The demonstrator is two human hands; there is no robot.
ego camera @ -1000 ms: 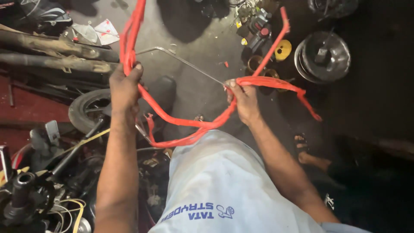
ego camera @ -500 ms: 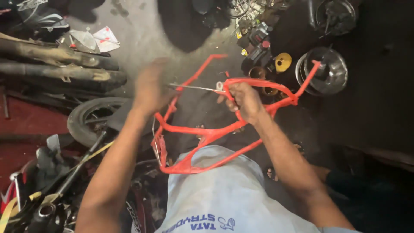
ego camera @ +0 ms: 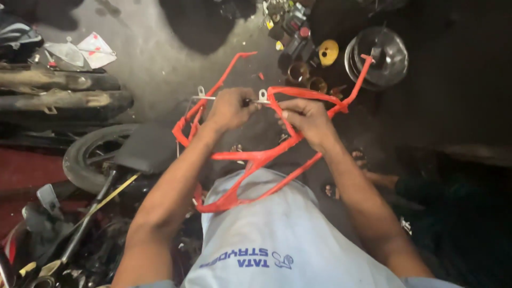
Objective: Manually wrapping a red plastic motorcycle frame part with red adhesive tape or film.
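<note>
Left hand (ego camera: 230,109) closed on the silver rod (ego camera: 226,98) of the red tubular frame (ego camera: 256,154), apparently bracing it | right hand (ego camera: 306,120) closed on a red tube just right of it | frame held centre, near end against the light shirt (ego camera: 288,234) | far right: shiny round drum (ego camera: 392,53), contents unclear | left: tyre (ego camera: 88,157)

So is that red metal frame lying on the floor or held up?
Held up: both hands, left hand and right hand, grip the red frame above the floor.
</note>
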